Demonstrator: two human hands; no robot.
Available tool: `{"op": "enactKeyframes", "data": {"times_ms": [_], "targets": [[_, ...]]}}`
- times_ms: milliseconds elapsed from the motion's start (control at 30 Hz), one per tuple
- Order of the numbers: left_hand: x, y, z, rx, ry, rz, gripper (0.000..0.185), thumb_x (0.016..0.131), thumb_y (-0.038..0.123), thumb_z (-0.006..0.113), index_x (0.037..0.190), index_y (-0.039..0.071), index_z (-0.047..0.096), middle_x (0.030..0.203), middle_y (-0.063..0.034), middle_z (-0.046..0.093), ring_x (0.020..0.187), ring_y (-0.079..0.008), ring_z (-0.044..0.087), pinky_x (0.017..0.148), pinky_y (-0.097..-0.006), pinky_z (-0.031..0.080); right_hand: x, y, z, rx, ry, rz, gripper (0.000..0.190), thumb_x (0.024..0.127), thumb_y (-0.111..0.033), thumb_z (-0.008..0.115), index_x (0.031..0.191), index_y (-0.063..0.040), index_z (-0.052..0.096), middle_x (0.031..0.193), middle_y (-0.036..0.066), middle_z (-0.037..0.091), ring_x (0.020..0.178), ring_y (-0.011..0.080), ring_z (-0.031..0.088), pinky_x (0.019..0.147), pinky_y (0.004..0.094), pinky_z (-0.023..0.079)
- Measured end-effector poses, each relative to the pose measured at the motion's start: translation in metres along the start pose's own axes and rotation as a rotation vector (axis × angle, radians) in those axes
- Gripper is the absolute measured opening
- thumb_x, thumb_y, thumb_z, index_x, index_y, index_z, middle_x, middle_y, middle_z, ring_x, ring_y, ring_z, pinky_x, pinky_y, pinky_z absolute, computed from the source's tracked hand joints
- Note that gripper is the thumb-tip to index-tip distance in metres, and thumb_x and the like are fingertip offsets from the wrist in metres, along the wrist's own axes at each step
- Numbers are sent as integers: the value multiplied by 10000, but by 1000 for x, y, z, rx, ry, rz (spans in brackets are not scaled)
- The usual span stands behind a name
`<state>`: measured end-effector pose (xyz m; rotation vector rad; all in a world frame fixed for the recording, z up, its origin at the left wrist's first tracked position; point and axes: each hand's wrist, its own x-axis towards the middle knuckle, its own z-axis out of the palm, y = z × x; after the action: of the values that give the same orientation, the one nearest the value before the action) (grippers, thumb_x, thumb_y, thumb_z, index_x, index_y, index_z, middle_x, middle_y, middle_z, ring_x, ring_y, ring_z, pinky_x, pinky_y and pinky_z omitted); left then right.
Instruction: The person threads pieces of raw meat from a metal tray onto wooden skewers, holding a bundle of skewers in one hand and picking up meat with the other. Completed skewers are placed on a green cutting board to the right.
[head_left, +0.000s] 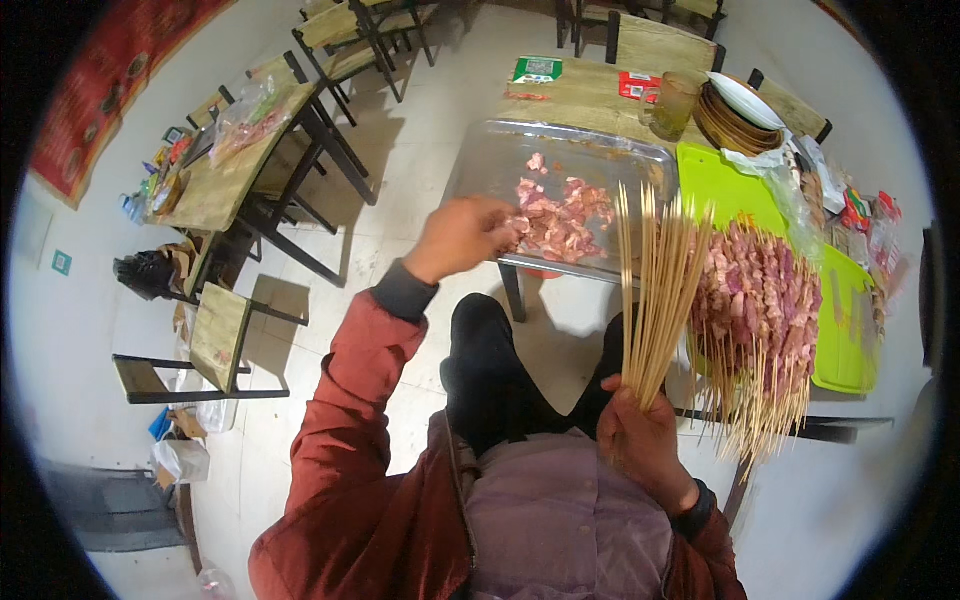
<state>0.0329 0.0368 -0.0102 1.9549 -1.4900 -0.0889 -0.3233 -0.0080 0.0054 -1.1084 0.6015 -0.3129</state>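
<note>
My left hand (461, 236) reaches over the near left edge of a metal tray (491, 161), its fingertips pinched around a small piece of raw meat (517, 223). Beside those fingers, chopped raw meat (566, 217) lies in a loose heap on the tray. My right hand (645, 431), close to my body, grips a bundle of bamboo skewers (656, 300) by the lower ends. Their tips fan upward and hide part of the tray's right side. To the right, a pile of threaded meat skewers (761, 300) rests on lime-green boards (724, 180), bare stick ends pointing towards me.
Behind the tray stand a glass mug (671, 105) and stacked plates (739, 116). Plastic packaging (802, 202) crowds the table's right side. Another wooden table (217, 191) with bags on it is at left, and a chair (221, 337) stands nearer. My knees are below the tray's front edge.
</note>
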Motion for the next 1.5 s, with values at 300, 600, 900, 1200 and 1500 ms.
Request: {"op": "enactKeyframes", "data": {"times_ms": [300, 600, 900, 1200, 1500], "targets": [[78, -49, 11, 396, -64, -66, 228, 828, 281, 648, 913, 79, 711, 826, -166, 677, 762, -372, 644, 681, -460, 506, 33, 17, 0, -111, 164, -45, 233, 989, -283, 572, 982, -53, 534, 631, -36, 486, 486, 41, 433, 430, 224, 354], [50, 30, 41, 20, -202, 363, 199, 794, 158, 672, 976, 88, 712, 922, -120, 669, 883, -329, 639, 772, -407, 511, 44, 5, -2, -27, 363, -67, 294, 971, -263, 604, 746, -99, 514, 498, -47, 421, 399, 37, 378, 358, 232, 305], [69, 19, 18, 262, -101, 224, 171, 792, 143, 628, 933, 122, 721, 909, -108, 657, 869, -315, 639, 725, -426, 518, 44, 9, -6, -50, 325, -153, 254, 980, -275, 590, 852, -63, 533, 535, -26, 476, 412, 48, 436, 367, 223, 350], [79, 29, 58, 503, -285, 296, 155, 793, 167, 606, 910, 95, 678, 903, -93, 670, 835, -321, 657, 686, -457, 513, 43, 7, -16, -140, 411, -7, 306, 937, -257, 666, 731, -81, 524, 535, -36, 486, 449, 51, 448, 400, 228, 331], [75, -12, 22, -374, -51, 16, 60, 901, 67, 644, 899, 16, 614, 936, -28, 603, 839, -138, 593, 746, -259, 483, 45, 12, -20, -155, 270, -37, 365, 923, -285, 684, 680, -82, 503, 533, -48, 466, 452, 51, 434, 408, 225, 322]]}}
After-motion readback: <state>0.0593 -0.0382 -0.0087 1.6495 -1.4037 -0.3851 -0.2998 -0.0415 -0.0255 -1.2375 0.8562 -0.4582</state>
